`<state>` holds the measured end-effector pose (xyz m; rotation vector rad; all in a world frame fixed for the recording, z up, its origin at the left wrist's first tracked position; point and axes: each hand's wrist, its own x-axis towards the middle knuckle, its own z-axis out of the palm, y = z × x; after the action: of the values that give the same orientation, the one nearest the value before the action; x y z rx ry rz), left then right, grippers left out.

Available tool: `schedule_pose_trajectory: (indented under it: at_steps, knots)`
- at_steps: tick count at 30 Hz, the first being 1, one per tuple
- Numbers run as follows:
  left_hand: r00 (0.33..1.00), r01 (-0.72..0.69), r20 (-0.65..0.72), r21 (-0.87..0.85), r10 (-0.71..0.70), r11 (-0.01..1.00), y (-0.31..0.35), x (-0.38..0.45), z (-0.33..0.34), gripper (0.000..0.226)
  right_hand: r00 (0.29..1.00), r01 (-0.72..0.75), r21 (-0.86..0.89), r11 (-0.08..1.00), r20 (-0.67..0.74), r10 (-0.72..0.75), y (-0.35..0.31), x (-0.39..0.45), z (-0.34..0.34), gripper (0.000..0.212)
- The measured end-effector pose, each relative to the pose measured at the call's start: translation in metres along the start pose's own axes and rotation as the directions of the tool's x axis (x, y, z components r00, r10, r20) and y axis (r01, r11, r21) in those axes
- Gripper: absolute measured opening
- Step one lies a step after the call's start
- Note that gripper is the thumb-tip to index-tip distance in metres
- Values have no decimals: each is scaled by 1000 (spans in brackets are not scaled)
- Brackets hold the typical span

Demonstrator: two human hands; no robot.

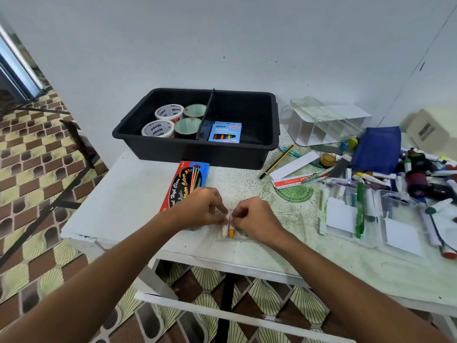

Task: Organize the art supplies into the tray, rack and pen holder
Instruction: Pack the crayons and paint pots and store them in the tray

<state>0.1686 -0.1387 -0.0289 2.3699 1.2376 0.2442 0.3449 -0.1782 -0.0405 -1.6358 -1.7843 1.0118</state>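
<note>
Both hands are down at the near edge of the white desk (128, 194), working on one small item — a clear packet (228, 227) with something white and an orange tip showing inside it. The left hand (201, 209) pinches the packet's left side, fingers curled in a tight grip; the right hand (254, 217) pinches the right side the same way, fingertips almost meeting over the top of the packet. The packet lies flat on the desk between them.

Just beyond the left hand lies a red box of watercolour pencils (188, 185), partly covered by that hand. Farther back, against the wall, sits the black tray (197, 149), split by a divider: four rolls of tape (169, 112) in the left compartment, a blue box of neon pencils (224, 131) in the right one.

To the right of the tray, a white rack (319, 125) lies tipped on its side. Near it, a yellow-and-black pencil (277, 162), a ruler (296, 180) and a green protractor (294, 194) rest on the desk. Clear plastic cases (371, 219) lie open at the right — and beyond them a blue pouch (376, 149) and a loose heap of markers (420, 174).
</note>
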Motion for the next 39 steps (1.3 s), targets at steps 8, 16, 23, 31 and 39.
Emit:
schedule_pose_trajectory:
  at_steps: [8, 16, 23, 31, 39]
  knots:
    - [1000, 8, 11, 39, -8, 999, -1, 2, 1, 23, 998, 50, -155, 987, -16, -53, 2, 4, 5, 8]
    - [997, -15, -72, 24, 17, 1000, 10, 27, -3, 17, 995, 61, -194, 979, -68, -76, 9, 14, -23, 14]
    - [984, -157, -91, -31, 154, 987, 59, 90, 18, 13, 963, 25, -69, 997, -267, -43, 46, 0, -109, 11]
    - [955, -279, -131, -99, 265, 955, 154, 170, 50, 23, 870, -98, -86, 991, -491, 44, 112, -43, -217, 14]
    - [985, -133, -107, 7, 133, 991, 210, 234, 76, 34, 909, -242, -443, 863, -413, 43, 171, -79, -295, 32]
